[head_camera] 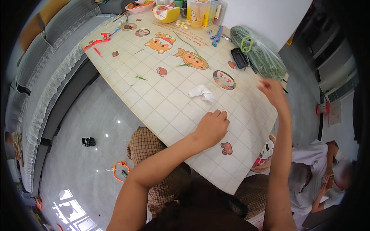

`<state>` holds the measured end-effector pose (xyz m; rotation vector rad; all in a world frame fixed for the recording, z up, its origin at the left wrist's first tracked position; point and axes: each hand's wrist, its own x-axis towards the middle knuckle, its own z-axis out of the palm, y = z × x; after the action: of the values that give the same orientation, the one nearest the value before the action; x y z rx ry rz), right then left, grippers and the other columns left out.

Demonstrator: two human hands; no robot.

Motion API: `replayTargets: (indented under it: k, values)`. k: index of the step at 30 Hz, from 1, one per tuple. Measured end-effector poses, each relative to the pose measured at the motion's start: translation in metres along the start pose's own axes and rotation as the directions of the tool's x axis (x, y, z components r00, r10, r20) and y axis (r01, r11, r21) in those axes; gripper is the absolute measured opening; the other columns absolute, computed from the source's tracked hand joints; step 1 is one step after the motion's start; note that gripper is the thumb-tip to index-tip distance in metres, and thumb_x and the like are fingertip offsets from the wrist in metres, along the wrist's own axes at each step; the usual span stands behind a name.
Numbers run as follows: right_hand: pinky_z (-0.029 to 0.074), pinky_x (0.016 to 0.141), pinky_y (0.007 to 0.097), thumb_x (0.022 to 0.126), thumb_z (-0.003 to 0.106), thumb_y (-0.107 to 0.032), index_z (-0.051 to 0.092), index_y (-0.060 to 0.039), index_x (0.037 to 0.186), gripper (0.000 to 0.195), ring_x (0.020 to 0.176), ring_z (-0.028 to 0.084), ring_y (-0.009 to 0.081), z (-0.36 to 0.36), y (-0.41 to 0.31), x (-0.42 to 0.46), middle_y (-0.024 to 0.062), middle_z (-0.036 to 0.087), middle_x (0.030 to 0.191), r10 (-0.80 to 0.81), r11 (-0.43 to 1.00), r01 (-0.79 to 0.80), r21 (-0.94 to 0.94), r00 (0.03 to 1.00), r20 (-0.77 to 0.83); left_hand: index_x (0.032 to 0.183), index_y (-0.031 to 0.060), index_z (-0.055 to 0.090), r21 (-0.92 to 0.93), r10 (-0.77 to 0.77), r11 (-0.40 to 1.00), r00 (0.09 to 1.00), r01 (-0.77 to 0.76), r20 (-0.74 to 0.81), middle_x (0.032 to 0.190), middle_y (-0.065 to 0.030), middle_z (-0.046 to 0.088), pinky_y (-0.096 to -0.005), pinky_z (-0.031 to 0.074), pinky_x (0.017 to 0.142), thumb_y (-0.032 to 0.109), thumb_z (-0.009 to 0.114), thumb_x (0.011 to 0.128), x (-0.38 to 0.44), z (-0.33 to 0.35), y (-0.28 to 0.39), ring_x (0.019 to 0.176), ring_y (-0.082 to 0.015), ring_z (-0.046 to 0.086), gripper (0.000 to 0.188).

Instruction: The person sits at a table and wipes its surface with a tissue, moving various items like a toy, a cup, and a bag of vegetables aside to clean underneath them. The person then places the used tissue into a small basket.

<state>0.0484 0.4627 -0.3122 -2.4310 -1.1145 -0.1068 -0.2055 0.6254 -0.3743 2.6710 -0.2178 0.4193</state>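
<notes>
My left hand (pixel 212 127) rests on the patterned tablecloth (pixel 179 114), its fingers curled; whether anything is under them cannot be told. A crumpled white tissue (pixel 202 93) lies just beyond it. My right hand (pixel 270 88), slightly blurred, is at the table's right side, close to a clear plastic bag of green vegetables (pixel 260 57); its fingers are bent and I cannot tell whether they hold something. Near the bag are a black plastic case (pixel 239 58) and a loop of green cord (pixel 246 44). Thin green stems (pixel 140 77) lie scattered on the cloth.
Along the far edge stand a cut pomelo (pixel 166 14), a plastic pitcher (pixel 199 14) and a fruit basket (pixel 140 6). Red ribbon (pixel 98 42) lies far left. A grey sofa (pixel 55 57) flanks the table. A toy car (pixel 88 141) is on the floor. Another person (pixel 315 173) sits at right.
</notes>
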Motion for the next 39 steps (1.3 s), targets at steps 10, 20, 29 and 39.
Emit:
replayTargets:
  k: [10, 20, 29, 39]
  values:
    - [0.05, 0.07, 0.0372, 0.074, 0.077, -0.024, 0.07, -0.0076, 0.087, 0.022, 0.079, 0.064, 0.0268, 0.147, -0.155, 0.17, 0.0109, 0.068, 0.084, -0.256, 0.966, 0.241, 0.09, 0.883, 0.394, 0.089, 0.0043, 0.065, -0.057, -0.001, 0.998, 1.0, 0.001, -0.003, 0.102, -0.0063, 0.056, -0.0353, 0.046, 0.079, 0.012, 0.074, 0.07, 0.001, 0.005, -0.005, 0.095, -0.023, 0.054, 0.022]
    - [0.048, 0.061, 0.036, 0.074, 0.077, -0.019, 0.064, -0.0025, 0.071, 0.022, 0.064, 0.061, 0.0229, 0.161, -0.127, 0.232, 0.0108, 0.065, 0.07, -0.044, 0.995, 0.017, 0.101, 0.961, 0.272, 0.084, 0.0045, 0.065, 0.009, -0.015, 1.0, 0.999, 0.015, 0.048, 0.096, -0.0063, 0.056, -0.0335, 0.045, 0.077, 0.015, 0.071, 0.074, 0.003, 0.003, -0.004, 0.093, -0.022, 0.054, 0.015]
    - [0.054, 0.081, 0.0383, 0.072, 0.08, -0.028, 0.061, 0.0048, 0.109, 0.053, 0.101, 0.066, 0.0323, 0.163, -0.13, 0.252, 0.0237, 0.064, 0.115, 0.277, 0.96, -0.204, -0.191, 0.791, 0.546, 0.086, 0.0049, 0.065, -0.008, -0.016, 1.0, 0.996, 0.017, 0.084, 0.097, -0.0059, 0.055, -0.0341, 0.046, 0.078, 0.017, 0.072, 0.075, 0.004, 0.0, -0.003, 0.093, -0.0218, 0.054, 0.018]
    - [0.052, 0.071, 0.0389, 0.081, 0.067, -0.016, 0.063, 0.0056, 0.097, 0.027, 0.085, 0.066, 0.0295, 0.136, -0.11, 0.232, 0.0213, 0.068, 0.095, -0.043, 0.993, 0.078, -0.084, 0.933, 0.359, 0.085, 0.0049, 0.065, -0.013, -0.025, 1.0, 0.995, 0.027, 0.091, 0.099, -0.0064, 0.056, -0.0345, 0.046, 0.08, 0.016, 0.073, 0.074, 0.006, 0.001, -0.002, 0.096, -0.0228, 0.054, 0.018]
